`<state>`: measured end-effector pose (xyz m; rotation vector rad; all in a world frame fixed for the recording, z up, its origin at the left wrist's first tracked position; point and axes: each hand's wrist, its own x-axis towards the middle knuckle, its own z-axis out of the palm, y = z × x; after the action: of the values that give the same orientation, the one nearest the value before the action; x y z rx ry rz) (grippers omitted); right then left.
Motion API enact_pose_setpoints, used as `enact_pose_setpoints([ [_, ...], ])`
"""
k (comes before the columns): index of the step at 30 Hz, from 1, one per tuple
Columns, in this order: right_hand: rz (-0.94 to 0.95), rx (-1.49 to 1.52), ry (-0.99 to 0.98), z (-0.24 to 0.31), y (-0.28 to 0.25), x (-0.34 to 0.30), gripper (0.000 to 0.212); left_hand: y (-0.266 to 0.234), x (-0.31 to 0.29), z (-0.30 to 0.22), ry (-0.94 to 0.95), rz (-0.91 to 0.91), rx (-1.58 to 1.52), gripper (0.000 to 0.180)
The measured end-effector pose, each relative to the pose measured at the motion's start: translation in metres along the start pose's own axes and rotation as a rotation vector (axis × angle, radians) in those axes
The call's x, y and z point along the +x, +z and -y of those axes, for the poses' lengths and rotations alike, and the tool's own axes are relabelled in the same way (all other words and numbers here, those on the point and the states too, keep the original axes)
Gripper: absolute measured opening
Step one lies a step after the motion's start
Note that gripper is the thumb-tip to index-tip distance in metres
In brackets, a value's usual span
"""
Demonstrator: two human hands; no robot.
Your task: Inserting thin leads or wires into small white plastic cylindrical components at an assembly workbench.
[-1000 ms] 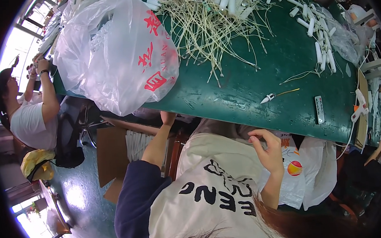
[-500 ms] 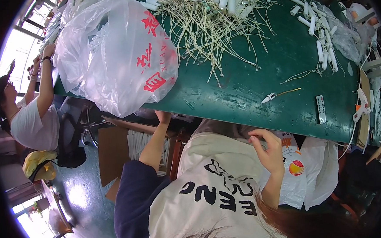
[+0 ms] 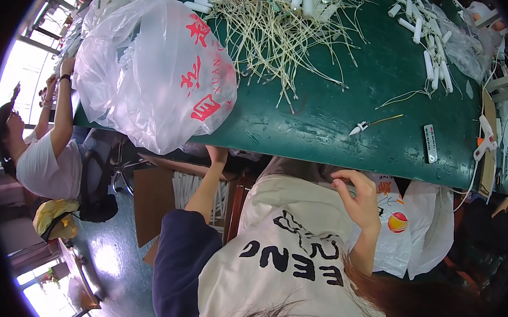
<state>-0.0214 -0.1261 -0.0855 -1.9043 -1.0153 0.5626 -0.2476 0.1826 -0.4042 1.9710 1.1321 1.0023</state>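
My left hand [image 3: 216, 154] reaches up to the underside of the green table's [image 3: 333, 119] near edge, and its fingers are hidden there. My right hand [image 3: 358, 201] is held in front of my chest, fingers curled and pinching the upper edge of my cream vest [image 3: 282, 238] with dark lettering. A white plastic bag [image 3: 409, 230] with a round print lies just right of that hand. On the table above lie a small white-tipped wire piece [image 3: 368, 125] and a grey bar-shaped device [image 3: 430, 143].
A big clear plastic bag [image 3: 156, 77] with red print bulges over the table's left end. A heap of thin pale wires [image 3: 281, 35] and white tubes [image 3: 434, 60] cover the far side. Another person [image 3: 44, 159] sits at left with arms raised. A cardboard box [image 3: 152, 199] stands under the table.
My left hand has crept slightly up toward the table edge. The person at left has lifted an arm higher. My right hand stays where it was.
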Motion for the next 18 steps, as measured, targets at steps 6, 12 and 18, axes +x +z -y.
enact_pose_setpoints([
  [6, 0.000, -0.003, 0.003, -0.001, -0.001, 0.000, 0.010, 0.001, 0.006, -0.010, 0.009, 0.033, -0.039, 0.018],
  [12, 0.004, -0.006, 0.005, 0.000, -0.001, 0.000, 0.011, -0.001, 0.003, -0.010, 0.027, 0.102, 0.061, 0.016],
  [18, 0.000, 0.007, 0.020, -0.002, 0.000, -0.001, 0.011, -0.005, 0.006, -0.051, -0.027, 0.102, -0.046, 0.012],
])
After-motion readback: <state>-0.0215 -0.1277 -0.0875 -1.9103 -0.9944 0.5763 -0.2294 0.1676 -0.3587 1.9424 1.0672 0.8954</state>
